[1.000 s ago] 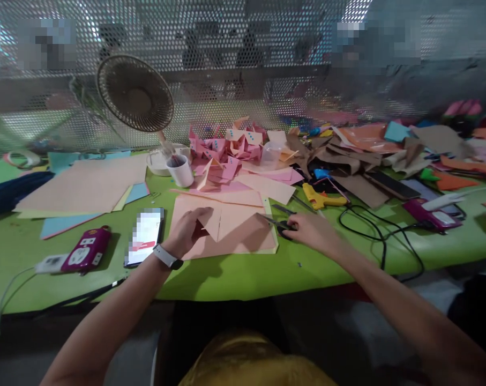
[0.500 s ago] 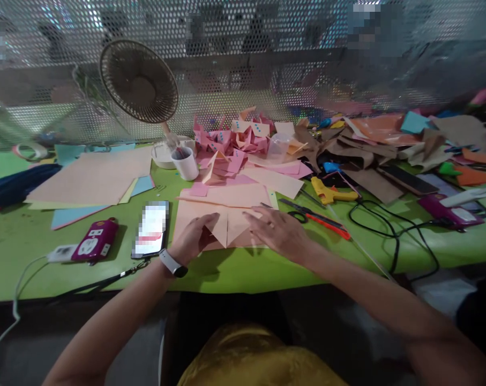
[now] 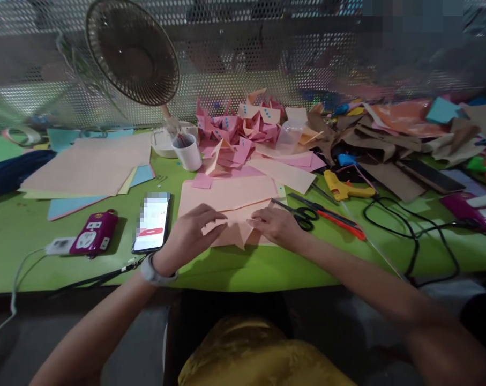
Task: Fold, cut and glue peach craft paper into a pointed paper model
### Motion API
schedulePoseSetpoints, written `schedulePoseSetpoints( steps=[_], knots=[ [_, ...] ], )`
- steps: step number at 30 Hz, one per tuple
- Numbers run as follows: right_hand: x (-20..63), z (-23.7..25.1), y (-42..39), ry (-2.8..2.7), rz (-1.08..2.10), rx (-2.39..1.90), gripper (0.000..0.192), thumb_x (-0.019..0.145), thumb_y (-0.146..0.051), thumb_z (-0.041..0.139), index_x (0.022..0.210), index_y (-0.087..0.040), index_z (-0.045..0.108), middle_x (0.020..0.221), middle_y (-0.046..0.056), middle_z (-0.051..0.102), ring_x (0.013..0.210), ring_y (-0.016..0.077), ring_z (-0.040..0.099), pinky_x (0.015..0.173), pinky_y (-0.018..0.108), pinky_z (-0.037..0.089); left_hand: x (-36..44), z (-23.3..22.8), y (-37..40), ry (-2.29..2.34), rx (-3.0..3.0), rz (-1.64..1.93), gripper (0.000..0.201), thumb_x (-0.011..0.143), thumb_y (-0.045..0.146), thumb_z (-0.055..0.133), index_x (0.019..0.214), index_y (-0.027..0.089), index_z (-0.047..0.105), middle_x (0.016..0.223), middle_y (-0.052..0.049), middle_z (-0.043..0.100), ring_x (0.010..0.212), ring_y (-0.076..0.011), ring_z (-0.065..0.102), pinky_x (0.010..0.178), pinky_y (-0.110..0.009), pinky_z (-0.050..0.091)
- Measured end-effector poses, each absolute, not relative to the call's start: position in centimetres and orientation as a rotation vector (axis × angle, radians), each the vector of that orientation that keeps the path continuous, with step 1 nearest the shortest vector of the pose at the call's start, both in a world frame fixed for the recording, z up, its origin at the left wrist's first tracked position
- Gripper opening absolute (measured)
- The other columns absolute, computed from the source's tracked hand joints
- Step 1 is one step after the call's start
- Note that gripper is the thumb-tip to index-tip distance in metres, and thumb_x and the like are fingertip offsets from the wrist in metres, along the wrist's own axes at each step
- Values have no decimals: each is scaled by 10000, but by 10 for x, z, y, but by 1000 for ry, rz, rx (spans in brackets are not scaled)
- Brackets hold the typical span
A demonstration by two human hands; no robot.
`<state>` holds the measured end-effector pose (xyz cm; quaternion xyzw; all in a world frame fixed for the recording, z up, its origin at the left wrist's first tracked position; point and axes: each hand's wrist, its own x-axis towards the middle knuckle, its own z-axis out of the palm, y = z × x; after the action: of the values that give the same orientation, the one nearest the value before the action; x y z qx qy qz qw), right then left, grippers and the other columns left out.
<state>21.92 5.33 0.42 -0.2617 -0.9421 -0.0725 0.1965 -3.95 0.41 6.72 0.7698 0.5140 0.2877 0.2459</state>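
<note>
You have a peach-pink paper sheet (image 3: 230, 201) on a lime-green table (image 3: 34, 252). Beside it lies a magenta power strip (image 3: 93, 239) with white sockets. The glue gun (image 3: 341, 187) is yellow, the scissors (image 3: 307, 214) black-handled, the cutter (image 3: 339, 221) orange-red. Pink folded pieces (image 3: 243, 128) carry blue dots. The cup (image 3: 187, 153) is white.

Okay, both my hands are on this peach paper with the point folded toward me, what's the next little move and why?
Probably run the right hand along the top edge to crease the fold flat while the left hand pins the folded peach paper. Both hands lie flat on it, its point faces the table edge, and the fold looks only loosely pressed. The scissors lie untouched beside the right hand.
</note>
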Motion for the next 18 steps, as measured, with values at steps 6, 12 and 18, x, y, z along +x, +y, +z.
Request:
schedulePoseSetpoints(
  steps=[6, 12, 18],
  knots=[
    [218, 6, 55, -2540, 235, -838, 235, 965, -294, 528, 998, -198, 740, 985, 77, 704, 847, 181, 609, 708, 300, 437, -25, 42, 43, 1505, 2610, 395, 265, 926, 244, 536, 1153, 182, 657, 1078, -110, 626, 976, -231, 601, 787, -341, 506],
    [210, 14, 60, -2270, 741, -1159, 309, 940, -433, 571, 812, -188, 709, 849, 42, 680, 718, 147, 584, 650, 273, 401, -21, 34, 51, 1482, 2737, 329, 252, 982, 234, 445, 1057, 164, 676, 942, -97, 630, 896, -214, 575, 747, -320, 479],
    [197, 20, 60, -2018, 1000, -1330, 272, 923, -440, 580, 885, -189, 679, 799, 38, 687, 651, 147, 596, 584, 263, 384, -24, 30, 51, 1469, 2825, 258, 221, 971, 220, 478, 1088, 166, 657, 963, -99, 625, 912, -236, 581, 723, -338, 495]
  ],
)
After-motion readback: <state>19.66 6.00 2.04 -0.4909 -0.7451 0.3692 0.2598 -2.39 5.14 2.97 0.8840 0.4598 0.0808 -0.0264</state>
